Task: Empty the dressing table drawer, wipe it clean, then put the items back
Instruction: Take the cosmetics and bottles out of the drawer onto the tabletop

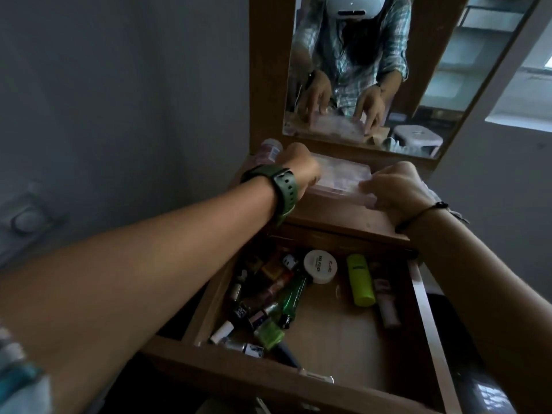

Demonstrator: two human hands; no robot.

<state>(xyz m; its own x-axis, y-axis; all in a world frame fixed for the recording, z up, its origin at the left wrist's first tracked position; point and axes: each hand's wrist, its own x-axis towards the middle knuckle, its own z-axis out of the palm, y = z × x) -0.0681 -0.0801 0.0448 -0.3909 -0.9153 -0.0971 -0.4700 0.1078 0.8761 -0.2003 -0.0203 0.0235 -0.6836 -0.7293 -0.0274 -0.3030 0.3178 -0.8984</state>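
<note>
The wooden drawer (337,333) stands pulled open below me. Inside lie several small bottles, a green glass bottle (294,295), a white round jar (320,265) and a lime-yellow tube (360,280). Both arms reach over it to the dressing table top (337,215). A clear pinkish plastic pouch (340,177) rests there. My left hand (298,168), with a green watch on its wrist, grips the pouch's left end. My right hand (397,186) holds its right end.
A mirror (370,70) rises behind the table top and reflects me and both hands. A small bottle (268,150) stands at the top's back left corner. A grey wall lies to the left, and a dark object sits low on the right.
</note>
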